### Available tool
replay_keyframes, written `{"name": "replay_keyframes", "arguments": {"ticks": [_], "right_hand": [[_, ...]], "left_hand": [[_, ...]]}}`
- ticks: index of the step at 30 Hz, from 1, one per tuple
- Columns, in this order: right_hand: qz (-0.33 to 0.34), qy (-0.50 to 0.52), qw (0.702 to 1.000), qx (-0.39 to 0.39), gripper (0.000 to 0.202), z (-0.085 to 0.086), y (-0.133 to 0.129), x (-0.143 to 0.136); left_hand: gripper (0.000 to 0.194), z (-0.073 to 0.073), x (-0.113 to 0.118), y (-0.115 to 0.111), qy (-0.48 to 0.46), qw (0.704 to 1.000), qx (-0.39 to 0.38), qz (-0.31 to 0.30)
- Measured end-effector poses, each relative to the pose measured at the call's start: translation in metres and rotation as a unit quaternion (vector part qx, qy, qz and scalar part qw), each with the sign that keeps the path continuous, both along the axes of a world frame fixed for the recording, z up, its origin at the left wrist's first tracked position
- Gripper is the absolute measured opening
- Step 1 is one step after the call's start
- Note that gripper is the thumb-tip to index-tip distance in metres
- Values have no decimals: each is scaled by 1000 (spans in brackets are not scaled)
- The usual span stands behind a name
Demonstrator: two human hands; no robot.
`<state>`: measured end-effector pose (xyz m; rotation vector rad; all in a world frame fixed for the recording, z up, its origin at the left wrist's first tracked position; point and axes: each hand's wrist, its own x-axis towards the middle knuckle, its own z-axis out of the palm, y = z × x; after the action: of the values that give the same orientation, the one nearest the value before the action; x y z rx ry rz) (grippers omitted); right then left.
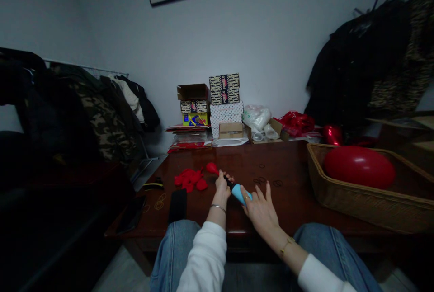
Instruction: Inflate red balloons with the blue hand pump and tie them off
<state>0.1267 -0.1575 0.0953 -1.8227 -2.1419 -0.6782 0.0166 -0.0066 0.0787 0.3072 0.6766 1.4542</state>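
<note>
The left hand (223, 184) has its fingers closed around the black front part of a hand pump (239, 193), over the middle of the table (233, 219). A small red balloon (212, 168) sticks out just beyond those fingers, at the pump's front end; the join is covered by the hand. The right hand (261, 208) touches the pump's blue rear part, one ringed finger lying along it while the other fingers spread away from it. The thumb is hidden, so I cannot tell whether this hand grips the pump.

Left of the pump lies a loose pile of flat red balloons (190, 180), near a black rectangular object (177, 206). Farther left are a yellow-and-black tool (153, 186), some yellow rubber bands (160, 202) and a dark phone-like slab (131, 214) at the table's edge. Several dark rings (260, 180) lie beyond the right hand. At the right end, a wicker basket (359, 208) holds a large inflated red balloon (359, 167). Stacked boxes (224, 89) and a clear plastic bag (257, 118) stand along the back, by the wall.
</note>
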Motion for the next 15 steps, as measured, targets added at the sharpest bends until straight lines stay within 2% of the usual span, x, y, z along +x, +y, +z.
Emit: {"name": "replay_keyframes", "arguments": {"ticks": [4,11,15], "right_hand": [[28,14,1000,-1,62,-8,-5,8],[54,11,998,16,60,-12,-18,26],[61,4,998,22,58,-15,-21,30]], "left_hand": [[31,-1,-8,8,5,1000,-3,27],[31,12,-25,18,16,999,-1,34],[32,13,-25,17,2,999,-9,39]]}}
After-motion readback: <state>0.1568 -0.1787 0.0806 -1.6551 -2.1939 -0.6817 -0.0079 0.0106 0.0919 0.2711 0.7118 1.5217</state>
